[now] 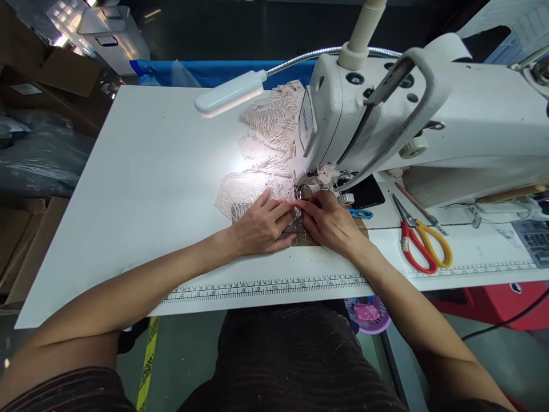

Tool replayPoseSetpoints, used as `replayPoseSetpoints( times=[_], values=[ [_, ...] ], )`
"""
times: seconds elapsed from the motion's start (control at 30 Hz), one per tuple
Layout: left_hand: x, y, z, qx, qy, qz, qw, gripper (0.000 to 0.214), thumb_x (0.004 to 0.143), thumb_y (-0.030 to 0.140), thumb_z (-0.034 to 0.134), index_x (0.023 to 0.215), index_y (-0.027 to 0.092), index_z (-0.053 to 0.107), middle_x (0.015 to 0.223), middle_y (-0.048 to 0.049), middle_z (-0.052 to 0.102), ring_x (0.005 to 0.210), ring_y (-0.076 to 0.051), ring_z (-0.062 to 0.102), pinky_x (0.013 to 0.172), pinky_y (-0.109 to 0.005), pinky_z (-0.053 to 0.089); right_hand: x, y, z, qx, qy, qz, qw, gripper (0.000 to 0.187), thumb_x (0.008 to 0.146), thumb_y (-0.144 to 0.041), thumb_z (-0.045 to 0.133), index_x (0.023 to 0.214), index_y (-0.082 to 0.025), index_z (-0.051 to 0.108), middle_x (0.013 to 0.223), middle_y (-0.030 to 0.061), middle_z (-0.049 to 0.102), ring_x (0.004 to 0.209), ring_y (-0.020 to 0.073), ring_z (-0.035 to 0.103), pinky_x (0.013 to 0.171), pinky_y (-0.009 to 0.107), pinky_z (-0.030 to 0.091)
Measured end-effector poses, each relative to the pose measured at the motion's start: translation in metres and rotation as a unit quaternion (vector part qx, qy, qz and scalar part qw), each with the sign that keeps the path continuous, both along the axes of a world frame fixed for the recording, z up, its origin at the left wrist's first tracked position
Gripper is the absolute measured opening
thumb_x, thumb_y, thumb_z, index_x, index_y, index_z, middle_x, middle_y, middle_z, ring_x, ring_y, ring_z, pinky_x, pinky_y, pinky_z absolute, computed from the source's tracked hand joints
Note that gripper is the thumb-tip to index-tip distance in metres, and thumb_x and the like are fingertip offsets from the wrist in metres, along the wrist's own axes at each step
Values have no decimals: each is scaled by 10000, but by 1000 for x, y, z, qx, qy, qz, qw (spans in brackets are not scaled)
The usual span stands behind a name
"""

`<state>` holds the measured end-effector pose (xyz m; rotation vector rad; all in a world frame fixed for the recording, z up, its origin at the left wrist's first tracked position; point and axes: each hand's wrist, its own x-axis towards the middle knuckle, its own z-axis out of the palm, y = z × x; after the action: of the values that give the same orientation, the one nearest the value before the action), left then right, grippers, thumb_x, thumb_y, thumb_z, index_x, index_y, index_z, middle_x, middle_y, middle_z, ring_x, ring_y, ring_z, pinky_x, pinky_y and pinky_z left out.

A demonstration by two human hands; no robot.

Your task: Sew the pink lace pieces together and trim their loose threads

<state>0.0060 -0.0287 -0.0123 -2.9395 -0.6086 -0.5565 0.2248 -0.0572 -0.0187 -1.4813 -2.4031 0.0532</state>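
Lace (268, 151) lies mid-frame, partly under my splayed left hand (262, 224); from here I can't tell if my right hand (332, 222) grips it. Uneven tension could pucker it; straying fingers risk the machine (328, 114).

Pale pink openwork lace (270, 146) lies crumpled in loose folds on the white table (150, 171) beside the sewing machine (328, 109), its near edge seemingly bunched but partly hidden.
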Motion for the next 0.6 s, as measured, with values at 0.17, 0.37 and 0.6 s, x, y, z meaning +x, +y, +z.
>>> replayPoseSetpoints(
  times=[0.17,0.37,0.6],
  values=[
    [0,9,-4,7,-24,-5,1000,357,977,378,505,1123,113,694,1097,-129,724,978,-266,686,1046,-562,474,-2,1,-4,5,11,-12,1000,326,949,-243,502,1212,-228,693,1080,157,618,903,278,572,686,384,504],
    [0,15,0,-10,-34,-9,999,290,967,356,535,1035,160,738,1057,-80,748,848,-206,686,1080,-582,456,18,5,10,-51,143,49,987,357,949,-229,485,1244,-176,678,1106,155,656,954,263,629,830,423,552],
    [2,20,-2,-13,-69,-10,997,207,961,217,545,955,195,750,988,-41,768,795,-161,680,1063,-560,485,26,16,13,-91,239,9,967,235,874,-193,514,977,-163,723,890,80,739,785,212,662,753,345,535]
  ],
)
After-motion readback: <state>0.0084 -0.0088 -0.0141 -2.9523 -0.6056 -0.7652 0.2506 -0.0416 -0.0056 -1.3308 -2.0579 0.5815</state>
